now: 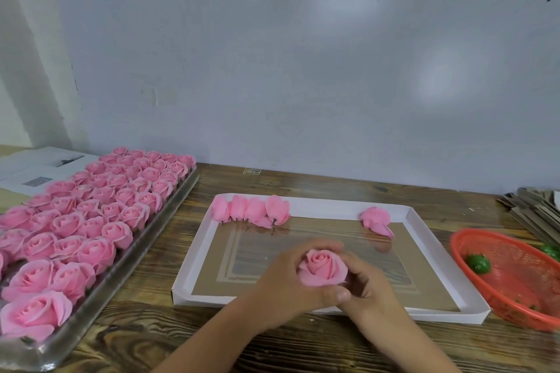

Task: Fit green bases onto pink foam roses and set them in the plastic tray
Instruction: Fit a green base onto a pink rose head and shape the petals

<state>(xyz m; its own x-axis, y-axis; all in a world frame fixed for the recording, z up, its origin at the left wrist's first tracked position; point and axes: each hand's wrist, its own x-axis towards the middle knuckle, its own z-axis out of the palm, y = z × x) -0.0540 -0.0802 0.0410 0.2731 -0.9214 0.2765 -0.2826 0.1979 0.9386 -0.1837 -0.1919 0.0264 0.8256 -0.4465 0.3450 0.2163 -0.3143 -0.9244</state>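
A pink foam rose [321,269] sits between both my hands over the front part of the white-rimmed tray [303,306]. My left hand [288,285] wraps around its left side, thumb curled under the front. My right hand [368,288] holds its right underside; any green base there is hidden. Several roses [251,209] lie on their sides in a row along the tray's far rim, and one more rose [377,219] lies at the far right. Green bases [478,263] lie in the red basket [509,297].
A long clear plastic tray [127,269] at the left is packed with several upright pink roses [91,221]. Papers [36,169] lie behind it. A stack of flat cardboard [533,209] sits at the far right. A white wall stands close behind the wooden table [333,182].
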